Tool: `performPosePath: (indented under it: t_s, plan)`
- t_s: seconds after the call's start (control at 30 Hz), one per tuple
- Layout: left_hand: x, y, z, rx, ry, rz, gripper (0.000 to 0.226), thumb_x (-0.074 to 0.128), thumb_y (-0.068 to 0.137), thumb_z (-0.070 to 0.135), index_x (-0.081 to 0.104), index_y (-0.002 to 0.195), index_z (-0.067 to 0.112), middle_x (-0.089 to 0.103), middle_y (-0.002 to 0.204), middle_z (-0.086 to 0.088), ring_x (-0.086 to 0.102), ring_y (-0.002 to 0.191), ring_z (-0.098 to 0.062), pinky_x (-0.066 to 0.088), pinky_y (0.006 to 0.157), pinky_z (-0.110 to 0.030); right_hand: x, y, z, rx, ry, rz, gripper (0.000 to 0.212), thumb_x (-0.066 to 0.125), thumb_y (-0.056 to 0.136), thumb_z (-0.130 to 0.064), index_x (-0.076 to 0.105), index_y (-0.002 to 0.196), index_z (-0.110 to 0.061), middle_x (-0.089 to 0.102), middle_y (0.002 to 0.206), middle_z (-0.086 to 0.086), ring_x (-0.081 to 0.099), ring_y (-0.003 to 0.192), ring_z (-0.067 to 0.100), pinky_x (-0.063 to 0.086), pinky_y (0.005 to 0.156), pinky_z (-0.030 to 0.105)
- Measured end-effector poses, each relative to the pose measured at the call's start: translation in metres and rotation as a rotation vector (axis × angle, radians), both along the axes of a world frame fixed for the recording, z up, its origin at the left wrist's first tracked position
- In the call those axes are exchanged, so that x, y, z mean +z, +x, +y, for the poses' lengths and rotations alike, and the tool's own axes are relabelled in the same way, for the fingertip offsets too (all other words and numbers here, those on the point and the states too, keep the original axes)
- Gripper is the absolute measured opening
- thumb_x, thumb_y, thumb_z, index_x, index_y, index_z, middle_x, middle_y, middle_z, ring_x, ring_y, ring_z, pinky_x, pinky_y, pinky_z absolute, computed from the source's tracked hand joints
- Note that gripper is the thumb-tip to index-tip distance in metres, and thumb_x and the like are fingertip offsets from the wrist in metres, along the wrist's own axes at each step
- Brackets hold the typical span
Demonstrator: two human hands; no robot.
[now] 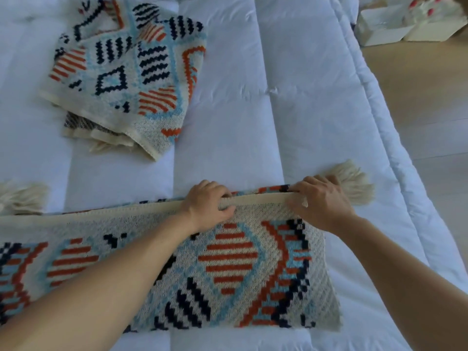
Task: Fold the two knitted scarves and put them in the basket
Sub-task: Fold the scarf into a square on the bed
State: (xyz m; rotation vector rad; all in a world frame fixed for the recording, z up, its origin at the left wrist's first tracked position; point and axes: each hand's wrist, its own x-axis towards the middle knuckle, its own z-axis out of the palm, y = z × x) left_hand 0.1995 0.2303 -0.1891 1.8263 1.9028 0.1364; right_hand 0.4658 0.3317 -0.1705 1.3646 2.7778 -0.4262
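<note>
A knitted scarf (233,272) with orange, navy and light-blue patterns lies stretched across the near part of a white quilt (228,117). My left hand (206,203) and my right hand (321,201) both grip its cream far edge, fingers curled over it. A cream tassel (357,183) sticks out just right of my right hand, and another tassel (20,198) lies at the far left. A second scarf (126,74) of the same pattern lies folded in a loose pile at the upper left. No basket is in view.
The quilt's right edge (379,122) drops to a light wooden floor (417,97). White boxes (395,24) with red-dotted items stand on the floor at the top right.
</note>
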Motion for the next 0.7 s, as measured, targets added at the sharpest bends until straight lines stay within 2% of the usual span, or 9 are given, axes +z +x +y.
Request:
performPosePath:
  t_s: [0.17,0.23,0.3,0.33,0.4,0.5,0.6,0.63,0.7]
  plan:
    - [-0.001,-0.011,0.001,0.073,-0.048,-0.071,0.032,0.060,0.089,0.048,0.067,0.099,0.018,0.057,0.091,0.010,0.049,0.098,-0.015,0.041,0.085,-0.033,0.016,0.009,0.017,-0.009,-0.167,0.004,0.015,0.060,0.089,-0.034,0.070,0.094,-0.024,0.064,0.079,-0.011,0.055,0.088,0.016,0.033,0.094,0.033]
    - [0.000,-0.014,-0.003,0.117,0.026,-0.111,0.041,0.053,0.087,0.056,0.067,0.091,0.018,0.056,0.084,0.010,0.050,0.092,-0.015,0.038,0.076,-0.032,0.024,0.009,0.023,-0.038,-0.231,0.052,0.015,0.058,0.091,-0.033,0.069,0.095,-0.022,0.058,0.073,-0.013,0.055,0.077,0.012,0.040,0.079,0.028]
    - [0.002,-0.019,-0.007,0.171,0.122,-0.149,0.050,0.043,0.085,0.061,0.066,0.090,0.017,0.057,0.084,0.008,0.051,0.088,-0.016,0.036,0.073,-0.031,0.031,0.005,0.030,-0.064,-0.252,0.114,0.016,0.056,0.095,-0.034,0.066,0.097,-0.023,0.054,0.072,-0.018,0.052,0.067,0.005,0.037,0.061,0.022]
    - [0.002,-0.021,-0.008,0.178,0.129,-0.143,0.050,0.043,0.086,0.059,0.066,0.093,0.016,0.058,0.087,0.006,0.051,0.090,-0.017,0.037,0.074,-0.032,0.032,0.001,0.033,-0.052,-0.244,0.119,0.017,0.054,0.096,-0.035,0.065,0.099,-0.023,0.052,0.073,-0.019,0.051,0.066,0.002,0.036,0.059,0.022]
    - [-0.002,-0.023,-0.010,0.162,0.055,-0.077,0.039,0.051,0.093,0.050,0.066,0.104,0.015,0.057,0.098,0.004,0.050,0.099,-0.020,0.041,0.082,-0.035,0.026,-0.007,0.036,0.000,-0.231,0.062,0.021,0.051,0.098,-0.038,0.065,0.105,-0.024,0.056,0.085,-0.014,0.053,0.071,0.007,0.040,0.063,0.025]
    - [-0.008,-0.017,-0.008,0.159,-0.019,-0.013,0.035,0.050,0.096,0.043,0.061,0.116,0.017,0.056,0.111,0.003,0.049,0.109,-0.018,0.043,0.093,-0.037,0.008,-0.016,0.033,-0.015,-0.279,-0.021,0.031,0.051,0.097,-0.044,0.065,0.118,-0.026,0.058,0.115,-0.002,0.057,0.097,0.018,0.051,0.082,0.036]
    - [-0.007,-0.016,-0.006,0.164,-0.014,-0.061,0.042,0.046,0.097,0.047,0.058,0.122,0.016,0.057,0.118,0.001,0.050,0.112,-0.017,0.044,0.097,-0.038,-0.001,-0.017,0.033,-0.096,-0.319,-0.039,0.045,0.050,0.094,-0.049,0.055,0.134,-0.028,0.052,0.133,0.000,0.047,0.123,0.023,0.045,0.098,0.043]
    - [-0.006,-0.019,-0.006,0.163,-0.041,-0.073,0.043,0.043,0.098,0.049,0.059,0.120,0.016,0.057,0.117,0.001,0.051,0.110,-0.017,0.044,0.096,-0.038,-0.002,-0.016,0.035,-0.115,-0.337,-0.074,0.047,0.049,0.093,-0.052,0.056,0.133,-0.028,0.055,0.130,0.000,0.048,0.121,0.023,0.046,0.097,0.041]
    - [-0.002,-0.025,-0.006,0.161,-0.114,-0.061,0.047,0.034,0.098,0.053,0.060,0.110,0.016,0.060,0.105,0.002,0.055,0.099,-0.016,0.047,0.086,-0.037,0.000,-0.012,0.042,-0.145,-0.403,-0.130,0.042,0.050,0.090,-0.060,0.066,0.110,-0.026,0.066,0.104,-0.001,0.060,0.095,0.017,0.051,0.080,0.032]
